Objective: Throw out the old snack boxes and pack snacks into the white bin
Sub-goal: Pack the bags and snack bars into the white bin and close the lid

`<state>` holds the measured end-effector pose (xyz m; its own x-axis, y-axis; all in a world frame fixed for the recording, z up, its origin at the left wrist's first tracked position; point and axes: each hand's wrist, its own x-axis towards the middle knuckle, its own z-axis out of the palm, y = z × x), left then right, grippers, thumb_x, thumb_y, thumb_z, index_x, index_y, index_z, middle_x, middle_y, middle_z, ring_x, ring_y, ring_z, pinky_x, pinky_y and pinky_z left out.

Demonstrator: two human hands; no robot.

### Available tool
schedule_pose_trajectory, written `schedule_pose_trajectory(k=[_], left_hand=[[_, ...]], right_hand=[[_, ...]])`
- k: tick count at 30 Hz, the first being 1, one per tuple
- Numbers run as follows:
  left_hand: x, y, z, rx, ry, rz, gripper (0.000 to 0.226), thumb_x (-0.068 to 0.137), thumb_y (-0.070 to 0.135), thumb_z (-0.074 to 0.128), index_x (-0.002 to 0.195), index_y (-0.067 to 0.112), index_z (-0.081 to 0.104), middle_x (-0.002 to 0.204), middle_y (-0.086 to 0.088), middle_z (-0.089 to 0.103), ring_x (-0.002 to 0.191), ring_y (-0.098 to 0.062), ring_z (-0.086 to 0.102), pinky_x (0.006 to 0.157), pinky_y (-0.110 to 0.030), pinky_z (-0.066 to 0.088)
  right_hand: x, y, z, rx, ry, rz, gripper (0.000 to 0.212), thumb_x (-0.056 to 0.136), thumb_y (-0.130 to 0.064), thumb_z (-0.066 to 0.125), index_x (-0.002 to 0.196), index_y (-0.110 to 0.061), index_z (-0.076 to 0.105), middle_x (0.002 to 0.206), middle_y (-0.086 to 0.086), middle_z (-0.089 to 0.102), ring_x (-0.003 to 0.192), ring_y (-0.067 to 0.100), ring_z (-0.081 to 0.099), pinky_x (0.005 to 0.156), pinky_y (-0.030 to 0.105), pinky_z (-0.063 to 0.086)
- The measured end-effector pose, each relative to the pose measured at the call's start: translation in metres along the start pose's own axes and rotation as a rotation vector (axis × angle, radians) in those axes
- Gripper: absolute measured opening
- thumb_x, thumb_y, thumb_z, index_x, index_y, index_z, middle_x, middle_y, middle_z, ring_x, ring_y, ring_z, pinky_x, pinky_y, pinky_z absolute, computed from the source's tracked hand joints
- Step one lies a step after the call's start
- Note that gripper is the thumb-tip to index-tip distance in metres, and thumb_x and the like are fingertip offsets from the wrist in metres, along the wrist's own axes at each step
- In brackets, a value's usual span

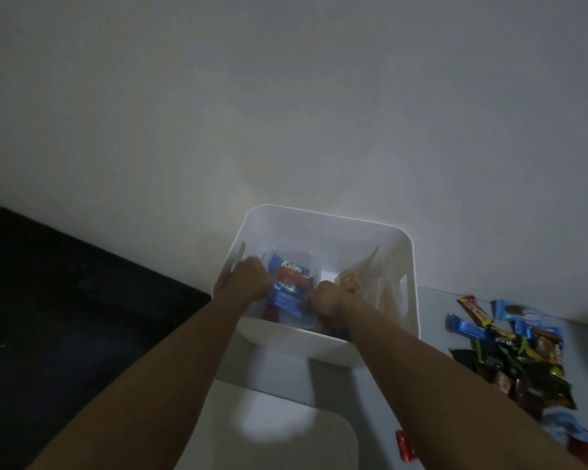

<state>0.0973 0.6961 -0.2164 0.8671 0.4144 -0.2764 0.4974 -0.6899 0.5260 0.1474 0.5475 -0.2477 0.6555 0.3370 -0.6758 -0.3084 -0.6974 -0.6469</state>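
Reaching into white bin [323, 218], both hands, left hand [250, 279] and right hand [325, 300], fingers curled gripping clear tray [306, 322] of snack bars [287, 293], seemingly seating it to keep bars grouped.

The room is dim and grey-blue, lit softly from above — the wall [286, 96] glows faintly at centre and falls off toward the corners. The floor [48, 300] at left is almost black. Wrappers [523, 354] at the right edge smear with blur — fine detail is soft and grainy throughout.
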Motion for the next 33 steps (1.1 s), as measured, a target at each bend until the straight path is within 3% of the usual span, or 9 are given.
schedule_pose_trajectory(k=[3,5,9,12,17,19,21,27,33], left_hand=[[0.011,-0.004,-0.008,-0.015,0.415,0.316,0.029,0.079,0.003,0.050,0.100,-0.001,0.068,0.099,-0.020,0.070,0.092,-0.036,0.066,0.080,-0.033,0.052],[0.013,-0.004,-0.016,0.004,0.558,0.348,0.028,0.078,-0.006,0.055,0.104,-0.006,0.067,0.099,-0.022,0.069,0.092,-0.037,0.064,0.079,-0.036,0.051],[0.015,-0.013,-0.021,-0.028,0.312,0.139,0.026,0.093,0.001,0.046,0.118,-0.004,0.052,0.106,-0.024,0.063,0.089,-0.027,0.057,0.074,-0.025,0.036],[0.019,-0.017,-0.022,-0.058,0.304,0.118,0.036,0.095,0.001,0.043,0.131,-0.002,0.048,0.115,-0.025,0.061,0.103,-0.034,0.057,0.075,-0.015,0.028],[0.019,-0.020,-0.021,-0.058,0.258,0.092,0.046,0.098,0.005,0.043,0.143,0.003,0.036,0.126,-0.022,0.057,0.116,-0.033,0.053,0.089,-0.023,0.036],[0.018,-0.018,-0.020,-0.068,0.236,0.076,0.048,0.098,0.005,0.041,0.145,0.004,0.032,0.134,-0.020,0.052,0.123,-0.032,0.049,0.096,-0.026,0.036],[0.018,-0.017,-0.020,-0.040,0.215,0.070,0.048,0.098,0.009,0.043,0.145,0.003,0.032,0.140,-0.018,0.047,0.129,-0.032,0.045,0.104,-0.033,0.034],[0.008,-0.003,-0.019,0.200,0.263,0.172,0.058,0.086,0.025,0.060,0.134,0.002,0.038,0.131,-0.020,0.046,0.121,-0.040,0.046,0.102,-0.053,0.037],[-0.020,0.065,-0.005,0.113,0.202,0.312,0.057,0.090,0.026,0.061,0.140,0.006,0.044,0.146,-0.014,0.045,0.135,-0.032,0.039,0.115,-0.043,0.029]], right_hand=[[0.003,0.000,0.007,0.072,-0.032,0.008,0.022,0.091,-0.001,0.055,0.072,-0.012,0.050,0.072,0.007,0.053,0.057,0.017,0.057,0.039,0.023,0.048],[0.003,-0.001,0.010,0.125,-0.031,0.026,0.017,0.089,0.002,0.055,0.076,-0.009,0.053,0.073,0.011,0.056,0.060,0.022,0.059,0.045,0.028,0.051],[0.003,-0.008,0.014,0.149,-0.087,0.028,0.014,0.093,-0.004,0.048,0.083,-0.010,0.055,0.074,0.012,0.058,0.054,0.022,0.057,0.041,0.022,0.045],[0.004,-0.015,0.020,0.060,-0.115,0.036,0.005,0.093,-0.009,0.051,0.089,-0.012,0.053,0.079,0.009,0.056,0.048,0.016,0.057,0.038,0.018,0.044],[0.006,-0.018,0.019,0.010,-0.183,0.095,0.040,0.090,-0.027,0.059,0.125,-0.013,0.045,0.123,0.014,0.048,0.093,0.029,0.057,0.075,0.036,0.052],[0.001,-0.018,0.015,-0.033,-0.143,0.082,0.052,0.091,-0.036,0.058,0.135,-0.012,0.041,0.134,0.016,0.045,0.109,0.037,0.056,0.081,0.042,0.053],[-0.005,-0.020,0.010,-0.108,-0.083,0.027,0.054,0.093,-0.037,0.056,0.135,-0.007,0.041,0.132,0.019,0.046,0.109,0.041,0.058,0.079,0.045,0.055],[-0.036,-0.028,-0.037,-0.118,0.006,-0.098,0.037,0.094,-0.028,0.058,0.114,0.002,0.053,0.117,0.020,0.059,0.095,0.036,0.068,0.073,0.047,0.060],[-0.092,-0.021,-0.107,-0.052,0.094,-0.167,0.035,0.095,-0.019,0.055,0.122,0.004,0.055,0.104,0.015,0.066,0.080,0.030,0.071,0.075,0.045,0.060]])
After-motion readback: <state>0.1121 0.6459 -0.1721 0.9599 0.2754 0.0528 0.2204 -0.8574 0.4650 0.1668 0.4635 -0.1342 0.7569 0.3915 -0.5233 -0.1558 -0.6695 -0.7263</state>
